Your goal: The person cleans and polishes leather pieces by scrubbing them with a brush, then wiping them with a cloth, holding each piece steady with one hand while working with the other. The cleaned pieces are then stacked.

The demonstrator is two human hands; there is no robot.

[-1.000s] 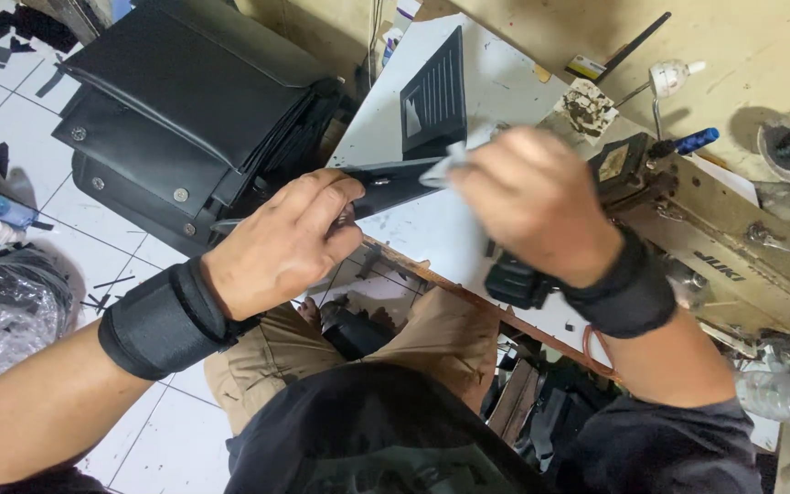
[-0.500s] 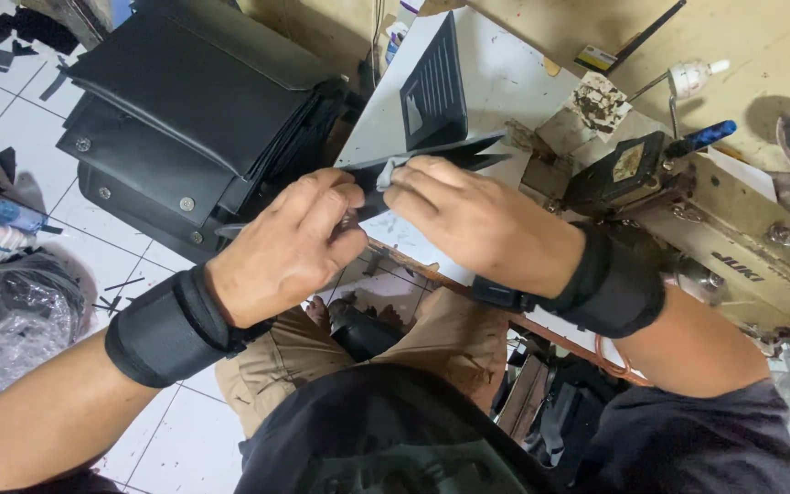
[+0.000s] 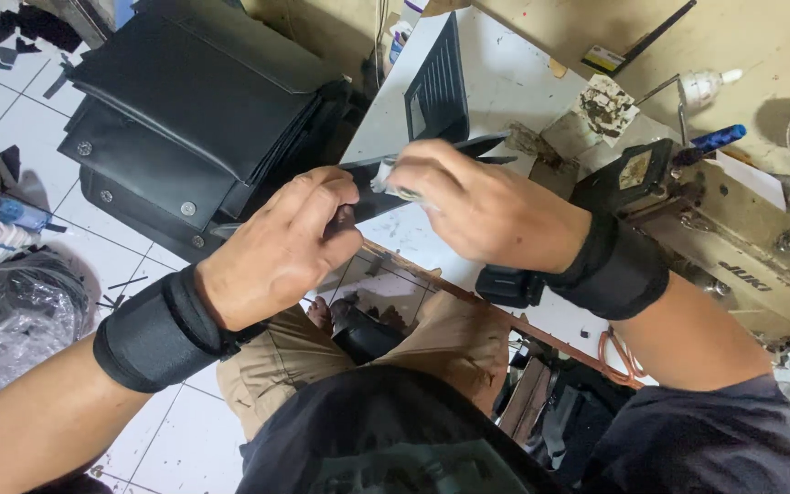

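over the white desk (image 3: 514, 82) edge, a flat black leather piece (image 3: 413, 169) is gripped by the left hand (image 3: 290, 242); a small pale cloth (image 3: 393, 183) is pinched in the right hand (image 3: 482, 206) fingers against it.

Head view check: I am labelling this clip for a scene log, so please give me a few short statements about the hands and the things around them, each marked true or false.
1. The left hand grips a flat black leather piece. True.
2. The right hand lies flat and empty on the white work table. False: it pinches a small pale object against the leather piece.
3. Both wrists wear black wrist wraps. True.
4. A stack of black leather bags sits on the table by the right hand. False: it sits over the tiled floor, on the left hand's side.
5. A blue-handled tool lies beyond the right hand. True.
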